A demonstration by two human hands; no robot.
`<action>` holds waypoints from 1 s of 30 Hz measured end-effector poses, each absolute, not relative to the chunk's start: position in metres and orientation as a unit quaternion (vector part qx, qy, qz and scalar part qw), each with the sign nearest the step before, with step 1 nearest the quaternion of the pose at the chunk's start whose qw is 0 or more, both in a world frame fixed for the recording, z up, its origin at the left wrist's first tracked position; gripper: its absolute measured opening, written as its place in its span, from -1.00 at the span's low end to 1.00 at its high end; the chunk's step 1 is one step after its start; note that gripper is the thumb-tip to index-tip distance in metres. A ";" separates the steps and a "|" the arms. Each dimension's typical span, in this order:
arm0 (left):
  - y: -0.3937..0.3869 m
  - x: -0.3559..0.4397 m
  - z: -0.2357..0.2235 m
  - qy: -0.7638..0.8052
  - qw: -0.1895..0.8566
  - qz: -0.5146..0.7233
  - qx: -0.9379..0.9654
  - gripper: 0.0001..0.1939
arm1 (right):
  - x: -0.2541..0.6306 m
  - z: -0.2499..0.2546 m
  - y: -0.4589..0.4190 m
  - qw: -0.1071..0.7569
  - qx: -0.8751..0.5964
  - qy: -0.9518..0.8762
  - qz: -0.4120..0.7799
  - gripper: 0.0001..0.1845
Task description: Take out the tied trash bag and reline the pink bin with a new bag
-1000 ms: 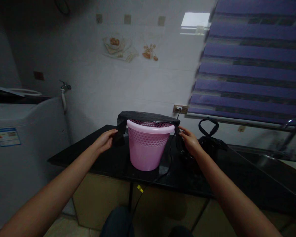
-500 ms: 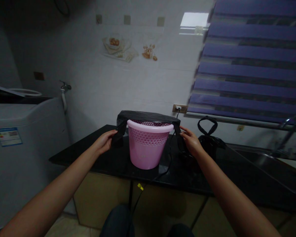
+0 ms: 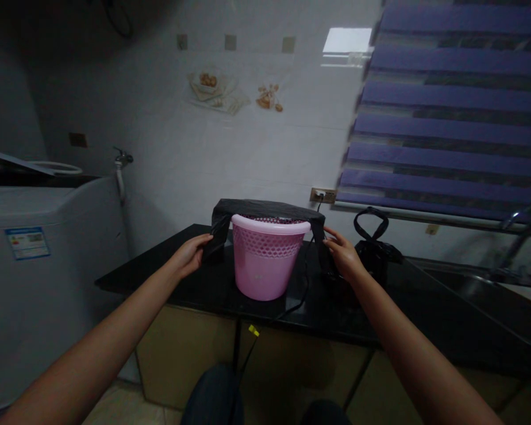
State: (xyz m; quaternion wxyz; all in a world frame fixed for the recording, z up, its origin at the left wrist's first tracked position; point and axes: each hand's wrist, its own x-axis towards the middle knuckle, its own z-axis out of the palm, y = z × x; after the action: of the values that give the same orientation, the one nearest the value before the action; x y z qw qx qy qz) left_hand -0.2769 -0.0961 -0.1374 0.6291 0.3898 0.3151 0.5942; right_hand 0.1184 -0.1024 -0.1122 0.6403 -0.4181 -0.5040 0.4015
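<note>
A pink plastic basket (image 3: 265,268) with a perforated upper band stands upright on the dark countertop. Over the back of its rim stretches a black plastic bag (image 3: 268,208), whose sides hang down outside the basket; the front rim is bare. My left hand (image 3: 192,254) pinches the bag's edge to the left of the basket. On the right side, my right hand (image 3: 343,252) grips the opposite edge between thumb and fingers. Both hands are at about rim height, apart from the basket itself.
A knotted black bag (image 3: 374,254) stands behind my right hand. A black cord (image 3: 300,301) with a yellow tag runs from the wall socket (image 3: 323,195) over the counter's front edge. A sink (image 3: 478,289) lies at right, a washing machine (image 3: 66,236) at left.
The view has shifted slightly. Both hands keep their hold on the black plastic bag, and the basket stays in place; the bag's left side hangs a little differently.
</note>
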 end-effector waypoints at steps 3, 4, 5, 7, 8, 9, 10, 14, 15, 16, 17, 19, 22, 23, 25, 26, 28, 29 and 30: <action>-0.098 -0.278 -0.139 0.313 0.630 0.595 0.388 -0.90 | 0.118 -0.113 -0.105 0.642 -0.415 -0.507 0.397 -0.38; -0.098 -0.278 -0.140 0.314 0.630 0.596 0.386 -0.89 | 0.118 -0.113 -0.107 0.643 -0.413 -0.510 0.394 -0.40; -0.099 -0.278 -0.140 0.314 0.629 0.598 0.386 -0.89 | 0.118 -0.113 -0.108 0.644 -0.413 -0.510 0.393 -0.41; -0.101 -0.277 -0.139 0.316 0.625 0.600 0.388 -0.90 | 0.117 -0.113 -0.110 0.646 -0.414 -0.503 0.398 -0.42; -0.102 -0.277 -0.139 0.317 0.623 0.600 0.389 -0.90 | 0.117 -0.113 -0.112 0.646 -0.414 -0.498 0.404 -0.41; -0.103 -0.276 -0.138 0.318 0.622 0.601 0.389 -0.89 | 0.117 -0.112 -0.113 0.648 -0.414 -0.491 0.409 -0.40; -0.104 -0.276 -0.137 0.321 0.622 0.602 0.386 -0.88 | 0.116 -0.112 -0.114 0.650 -0.414 -0.485 0.413 -0.40; -0.107 -0.275 -0.137 0.325 0.626 0.606 0.368 -0.87 | 0.116 -0.112 -0.117 0.653 -0.419 -0.477 0.413 -0.38; -0.107 -0.275 -0.137 0.324 0.626 0.606 0.369 -0.88 | 0.116 -0.113 -0.117 0.651 -0.421 -0.480 0.410 -0.38; -0.108 -0.275 -0.137 0.322 0.625 0.607 0.371 -0.88 | 0.117 -0.113 -0.117 0.650 -0.422 -0.484 0.407 -0.38; -0.109 -0.275 -0.137 0.320 0.624 0.608 0.373 -0.89 | 0.118 -0.114 -0.117 0.649 -0.422 -0.488 0.403 -0.38; -0.110 -0.275 -0.138 0.316 0.621 0.612 0.374 -0.88 | 0.118 -0.115 -0.118 0.647 -0.421 -0.495 0.398 -0.39; -0.113 -0.273 -0.138 0.310 0.618 0.621 0.369 -0.88 | 0.118 -0.115 -0.121 0.644 -0.422 -0.499 0.398 -0.41; -0.114 -0.273 -0.138 0.308 0.617 0.624 0.367 -0.89 | 0.117 -0.115 -0.123 0.645 -0.421 -0.496 0.400 -0.42; -0.117 -0.272 -0.138 0.308 0.615 0.631 0.360 -0.88 | 0.116 -0.114 -0.125 0.648 -0.421 -0.487 0.408 -0.43; -0.118 -0.272 -0.138 0.308 0.613 0.634 0.357 -0.87 | 0.115 -0.114 -0.127 0.648 -0.422 -0.482 0.412 -0.44; -0.119 -0.272 -0.138 0.311 0.612 0.633 0.358 -0.87 | 0.113 -0.113 -0.129 0.647 -0.427 -0.473 0.419 -0.43; -0.120 -0.272 -0.138 0.311 0.613 0.631 0.360 -0.88 | 0.113 -0.113 -0.129 0.646 -0.429 -0.471 0.421 -0.42; -0.121 -0.272 -0.138 0.312 0.614 0.628 0.362 -0.88 | 0.113 -0.113 -0.129 0.645 -0.431 -0.470 0.421 -0.41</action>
State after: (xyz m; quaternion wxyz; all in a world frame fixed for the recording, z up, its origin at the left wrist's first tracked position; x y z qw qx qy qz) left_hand -0.2725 -0.1207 -0.1377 0.6141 0.3620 0.3118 0.6281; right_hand 0.1133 -0.1293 -0.1135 0.6447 -0.4308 -0.4704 0.4213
